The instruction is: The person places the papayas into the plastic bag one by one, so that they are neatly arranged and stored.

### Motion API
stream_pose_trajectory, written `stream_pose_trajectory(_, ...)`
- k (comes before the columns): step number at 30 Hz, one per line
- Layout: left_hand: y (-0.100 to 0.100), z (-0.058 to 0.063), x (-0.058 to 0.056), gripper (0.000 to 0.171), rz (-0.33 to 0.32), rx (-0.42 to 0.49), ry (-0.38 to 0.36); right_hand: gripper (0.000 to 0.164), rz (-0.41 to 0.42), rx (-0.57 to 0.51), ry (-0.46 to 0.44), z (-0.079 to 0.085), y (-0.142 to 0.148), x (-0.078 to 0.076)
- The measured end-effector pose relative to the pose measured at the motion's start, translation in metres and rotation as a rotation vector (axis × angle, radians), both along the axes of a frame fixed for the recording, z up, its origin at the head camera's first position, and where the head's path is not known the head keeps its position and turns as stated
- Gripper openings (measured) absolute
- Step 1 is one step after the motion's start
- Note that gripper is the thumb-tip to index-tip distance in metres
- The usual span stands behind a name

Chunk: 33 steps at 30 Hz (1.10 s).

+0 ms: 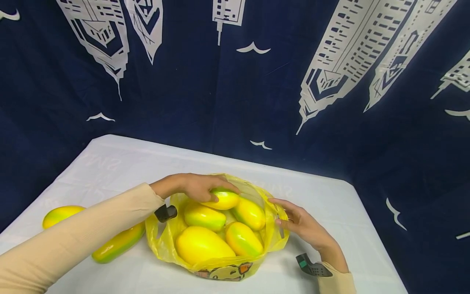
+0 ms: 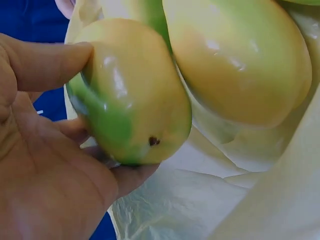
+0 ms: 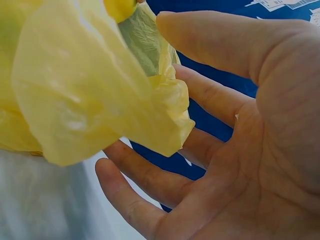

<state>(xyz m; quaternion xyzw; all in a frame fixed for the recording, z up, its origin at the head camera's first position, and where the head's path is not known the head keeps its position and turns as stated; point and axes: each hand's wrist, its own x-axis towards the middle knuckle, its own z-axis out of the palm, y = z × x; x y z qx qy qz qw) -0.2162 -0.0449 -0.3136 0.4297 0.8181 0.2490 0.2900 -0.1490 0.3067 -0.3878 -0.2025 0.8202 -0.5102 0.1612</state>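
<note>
1. Nearest, a yellow bag (image 1: 277, 241) sits on the white desk (image 1: 312, 196), four yellow-green fruits (image 1: 203, 247) inside.
2. Just left of it lies a loose fruit (image 1: 119, 244); a second loose fruit (image 1: 62, 215) is partly behind the sleeve (image 1: 92, 228).
3. Right hand (image 1: 302, 223): fingers spread wide at the bag's right edge.
4. Left hand (image 1: 194, 187): fingers grip the held fruit (image 1: 227, 201) at the bag's far side.
5. Behind hangs a dark blue curtain (image 1: 183, 102).
</note>
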Motion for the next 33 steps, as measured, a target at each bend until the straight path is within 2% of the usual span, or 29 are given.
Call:
stream_pose_trajectory(5,0.0,-0.001,0.0,0.061,0.004,0.003,0.06,0.054,-0.005,0.006,-0.001,0.0,-0.001,0.0)
stream_pose_trajectory(14,0.001,-0.006,0.001,0.061,0.009,0.006,0.12,0.054,-0.008,0.012,-0.004,0.001,-0.002,0.0)
stream_pose_trajectory(23,0.002,-0.011,0.002,0.06,0.024,-0.044,0.106,0.055,0.004,0.0,-0.011,0.0,-0.001,0.0)
stream_pose_trajectory(29,0.002,-0.015,0.002,0.06,0.03,-0.092,0.139,0.056,0.004,-0.004,-0.02,0.0,-0.001,-0.001)
stream_pose_trajectory(33,0.002,-0.016,0.002,0.06,0.027,-0.106,0.128,0.056,0.003,-0.01,-0.024,0.0,-0.001,0.0)
